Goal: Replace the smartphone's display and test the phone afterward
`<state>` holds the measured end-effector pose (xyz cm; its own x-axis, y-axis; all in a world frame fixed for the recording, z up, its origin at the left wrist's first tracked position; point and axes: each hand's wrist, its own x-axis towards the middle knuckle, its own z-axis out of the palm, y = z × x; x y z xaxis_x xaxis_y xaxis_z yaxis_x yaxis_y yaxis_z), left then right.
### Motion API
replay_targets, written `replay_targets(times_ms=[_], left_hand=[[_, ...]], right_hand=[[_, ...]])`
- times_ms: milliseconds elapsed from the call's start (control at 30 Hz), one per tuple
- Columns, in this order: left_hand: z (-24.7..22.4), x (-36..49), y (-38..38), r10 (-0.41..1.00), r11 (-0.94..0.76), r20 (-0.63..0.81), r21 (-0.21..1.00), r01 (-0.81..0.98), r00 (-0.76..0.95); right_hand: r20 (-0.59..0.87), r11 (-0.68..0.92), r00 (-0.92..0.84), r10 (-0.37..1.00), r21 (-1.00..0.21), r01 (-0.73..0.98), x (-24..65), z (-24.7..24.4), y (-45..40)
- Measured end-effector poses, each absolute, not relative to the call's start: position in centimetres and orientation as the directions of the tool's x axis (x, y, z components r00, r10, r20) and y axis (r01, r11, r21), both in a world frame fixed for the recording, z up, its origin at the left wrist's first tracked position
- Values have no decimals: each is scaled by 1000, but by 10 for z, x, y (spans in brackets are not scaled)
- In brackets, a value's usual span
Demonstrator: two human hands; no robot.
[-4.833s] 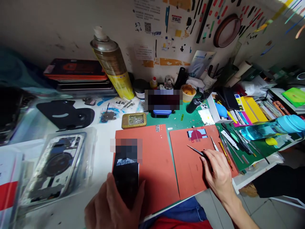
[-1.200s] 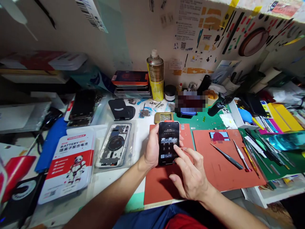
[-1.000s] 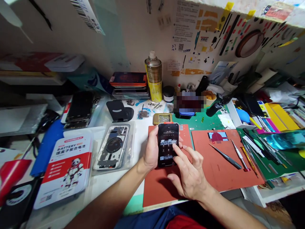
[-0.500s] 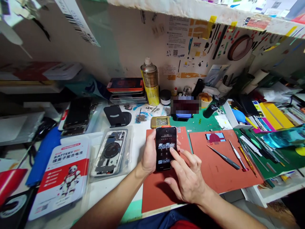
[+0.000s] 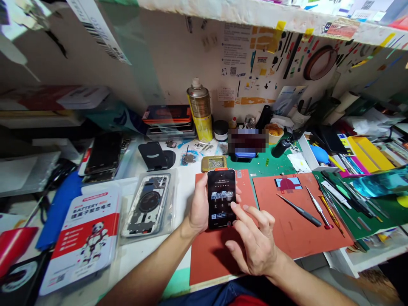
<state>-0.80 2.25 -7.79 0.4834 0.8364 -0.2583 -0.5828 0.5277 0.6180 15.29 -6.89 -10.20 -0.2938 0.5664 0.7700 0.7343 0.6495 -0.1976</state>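
Observation:
A smartphone (image 5: 221,199) with a lit number keypad on its dark screen is held upright over the red-brown mat (image 5: 210,259). My left hand (image 5: 199,206) wraps round its left side, with fingertips showing past the right edge. My right hand (image 5: 255,238) holds nothing; its fingers are apart, and the index fingertip is at the lower right of the keypad. Whether that fingertip touches the glass I cannot tell. Left of the phone, an opened phone housing (image 5: 149,204) lies in a clear plastic tray.
A second mat (image 5: 270,212) at right carries a screwdriver (image 5: 299,210) and other slim tools. A battery box (image 5: 84,238) lies at left. Behind stand a spray can (image 5: 200,110), a small metal tin (image 5: 213,163) and a phone stand (image 5: 154,156). A shelf edge (image 5: 242,21) overhangs the bench.
My right hand has shifted slightly right and down, its index fingertip moving from the middle of the keypad toward the right edge. My left hand keeps its hold on the smartphone.

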Motion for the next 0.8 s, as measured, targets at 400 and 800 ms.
replay_targets(times_ms=[400, 800], left_hand=[[-75, -7, 29, 865, 499, -306, 597, -628, 397], [-73, -6, 28, 874, 482, -284, 596, -642, 393]], right_hand=[[787, 861, -462, 409, -165, 482, 156, -96, -68], [670, 849, -582, 461, -143, 509, 152, -88, -67]])
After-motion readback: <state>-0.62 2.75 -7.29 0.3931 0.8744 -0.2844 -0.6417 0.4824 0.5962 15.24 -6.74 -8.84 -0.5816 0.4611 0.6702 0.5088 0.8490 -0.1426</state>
